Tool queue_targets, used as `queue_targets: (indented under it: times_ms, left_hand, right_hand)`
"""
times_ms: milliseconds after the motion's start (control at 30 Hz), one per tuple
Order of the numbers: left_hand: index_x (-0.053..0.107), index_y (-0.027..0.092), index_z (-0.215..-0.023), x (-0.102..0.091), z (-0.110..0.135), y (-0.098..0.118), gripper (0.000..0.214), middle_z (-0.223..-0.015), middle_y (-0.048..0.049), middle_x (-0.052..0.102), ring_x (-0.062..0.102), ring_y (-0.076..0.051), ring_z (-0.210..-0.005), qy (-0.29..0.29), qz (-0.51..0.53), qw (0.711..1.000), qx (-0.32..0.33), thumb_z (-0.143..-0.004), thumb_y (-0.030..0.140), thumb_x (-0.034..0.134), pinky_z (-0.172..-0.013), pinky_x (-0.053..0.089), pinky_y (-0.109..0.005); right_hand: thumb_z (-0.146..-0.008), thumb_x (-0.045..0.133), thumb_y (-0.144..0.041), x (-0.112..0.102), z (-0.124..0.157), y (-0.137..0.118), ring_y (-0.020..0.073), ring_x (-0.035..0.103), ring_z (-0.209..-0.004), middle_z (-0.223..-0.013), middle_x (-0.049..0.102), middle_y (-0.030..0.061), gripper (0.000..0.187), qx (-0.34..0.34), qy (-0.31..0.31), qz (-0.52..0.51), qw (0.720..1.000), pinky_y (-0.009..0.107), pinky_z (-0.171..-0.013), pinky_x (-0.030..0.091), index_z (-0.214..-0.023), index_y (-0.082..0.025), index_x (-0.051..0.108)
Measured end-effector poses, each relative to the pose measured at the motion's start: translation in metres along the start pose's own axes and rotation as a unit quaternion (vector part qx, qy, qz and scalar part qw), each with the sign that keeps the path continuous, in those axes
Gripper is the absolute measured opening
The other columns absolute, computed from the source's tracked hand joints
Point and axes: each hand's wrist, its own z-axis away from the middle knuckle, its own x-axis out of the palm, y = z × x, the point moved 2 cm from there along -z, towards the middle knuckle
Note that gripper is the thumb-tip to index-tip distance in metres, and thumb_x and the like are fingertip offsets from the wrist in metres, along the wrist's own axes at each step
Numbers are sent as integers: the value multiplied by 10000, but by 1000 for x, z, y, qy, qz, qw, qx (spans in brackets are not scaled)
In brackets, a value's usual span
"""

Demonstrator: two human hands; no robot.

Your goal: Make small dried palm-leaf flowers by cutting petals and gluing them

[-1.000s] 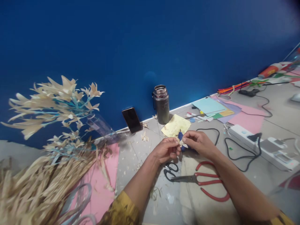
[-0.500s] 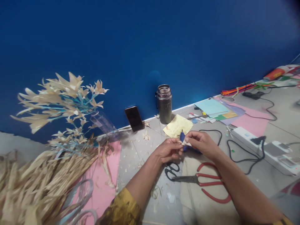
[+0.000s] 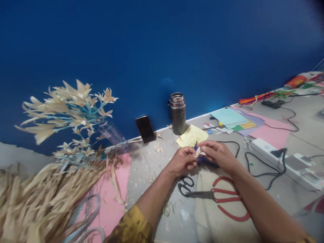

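Between the fingertips of both hands is a small pale petal-shaped piece (image 3: 199,152), like dried husk. My left hand (image 3: 183,160) pinches its left side, fingers curled. From the other side my right hand (image 3: 218,154) grips it between thumb and fingers. Just behind the hands lies a dark blue tool (image 3: 195,146) with a pointed tip, resembling a glue gun and mostly hidden by them. Below, red-handled scissors (image 3: 214,195) rest on a beige cloth (image 3: 222,229), beside smaller black-handled scissors (image 3: 186,182). A yellow paper sheet (image 3: 191,135) lies beyond the hands.
At left, husk flowers (image 3: 78,98) on blue stems lean from a clear bottle (image 3: 112,135) above dried husks (image 3: 32,202). A phone (image 3: 145,129) and a metal flask (image 3: 178,116) stand by the blue wall. A power strip (image 3: 268,148) with black cables lies right.
The pale piece has turned, so more of its surface shows between my fingers. My right hand has shifted slightly; both hands still hold the piece.
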Motion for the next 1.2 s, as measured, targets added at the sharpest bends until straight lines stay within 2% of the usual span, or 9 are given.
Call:
queue_targets:
  times_ms: [100,233,367,467,567,700,833,1033,1200]
  left_hand:
    - [643,137,-726,-2,-2,3,381,-577,-5,616,528,-86,-483,71,-8,995,70,-554,337,919,-438,307,-178]
    - [696,129,-674,-4,-2,9,297,-516,2,582,491,-89,-483,136,-66,979,140,-585,341,884,-499,347,-215]
    - [731,136,-646,-1,2,15,129,-549,3,586,460,-90,-515,149,-159,955,203,-667,243,802,-531,346,-230]
    - [752,154,-662,2,5,17,72,-628,-18,634,518,-121,-576,153,-198,939,237,-701,214,763,-589,398,-252]
    - [765,167,-670,3,6,17,67,-672,-35,651,549,-143,-629,155,-224,924,268,-719,212,755,-639,422,-267]
    - [769,169,-668,4,7,18,93,-679,-47,656,562,-154,-672,162,-253,906,297,-746,216,751,-660,418,-268]
    - [762,155,-671,3,5,17,74,-666,-40,660,556,-142,-631,159,-223,921,277,-706,219,774,-637,417,-268]
    - [735,118,-678,1,1,9,198,-511,1,576,471,-96,-491,145,-129,964,182,-673,302,808,-522,334,-241]
    - [702,106,-709,0,-1,4,359,-602,-27,627,526,-94,-508,107,-23,988,113,-595,394,885,-507,354,-230]
  right_hand:
    - [-815,677,-495,-2,-1,4,129,523,-544,-655,632,10,358,-20,26,15,999,253,-518,415,-923,-155,714]
    - [-819,680,-425,2,1,6,162,587,-633,-716,668,16,250,-78,17,86,993,269,-591,462,-864,-179,693]
    - [-817,678,-345,7,5,3,144,510,-535,-626,561,-34,230,-132,89,168,973,271,-533,417,-986,-192,647]
    - [-841,650,-289,9,7,-1,135,520,-549,-810,627,23,197,-226,141,211,941,290,-555,446,-1013,-199,615]
    - [-873,624,-250,11,8,-4,145,576,-612,-1043,661,96,138,-291,132,237,917,307,-584,486,-1005,-210,625]
    - [-901,619,-233,11,7,-5,197,642,-733,-965,714,88,68,-327,107,270,899,324,-642,518,-950,-226,666]
    - [-923,596,-202,11,6,-6,203,675,-790,-881,737,61,100,-349,94,267,893,314,-689,526,-920,-227,692]
    - [-920,604,-156,8,7,-8,176,689,-751,-836,739,30,119,-362,94,262,890,275,-694,521,-897,-224,699]
    - [-916,598,-124,8,8,-8,174,704,-769,-830,742,27,142,-384,100,270,877,267,-707,526,-904,-224,697]
